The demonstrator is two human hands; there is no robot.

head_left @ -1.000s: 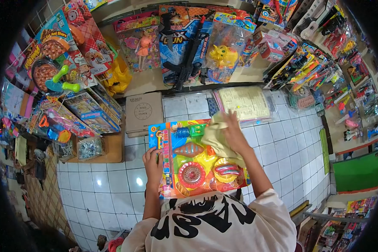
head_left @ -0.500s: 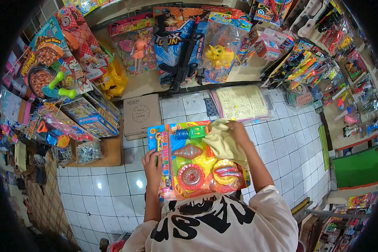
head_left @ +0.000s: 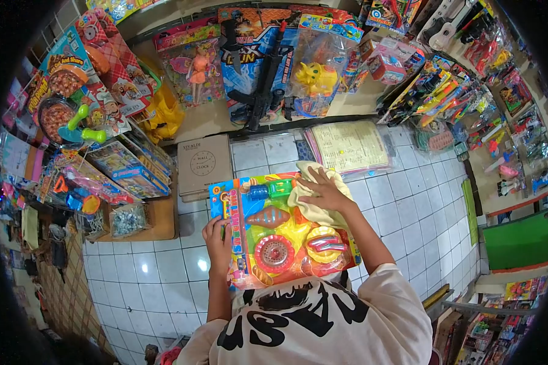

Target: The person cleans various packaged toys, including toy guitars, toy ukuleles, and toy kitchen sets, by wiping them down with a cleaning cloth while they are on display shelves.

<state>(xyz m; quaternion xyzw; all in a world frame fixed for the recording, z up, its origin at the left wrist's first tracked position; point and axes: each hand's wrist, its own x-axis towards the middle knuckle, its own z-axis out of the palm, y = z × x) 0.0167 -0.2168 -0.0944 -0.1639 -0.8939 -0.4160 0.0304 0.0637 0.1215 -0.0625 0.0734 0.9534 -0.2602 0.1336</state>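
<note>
A colourful packaged toy food set (head_left: 274,234) lies in front of my body, with plastic pieces under clear film. My left hand (head_left: 217,236) holds its left edge, fingers curled over the border. Near the upper right corner of the pack, my right hand (head_left: 323,193) lies with fingers spread on a pale yellow cloth (head_left: 301,210), pressing it against the film. The cloth covers part of that corner, beside a green plastic piece (head_left: 280,188).
A wall clock box (head_left: 204,164) stands behind on the left, and a stack of papers (head_left: 350,148) behind on the right. Packaged toys line both sides and the back, including a black toy gun (head_left: 265,85). White floor tiles (head_left: 408,207) lie around.
My right hand has moved slightly left and flattened out on the cloth, its fingers now spread. The cloth has shifted to the left and up. The pack has moved slightly left.
</note>
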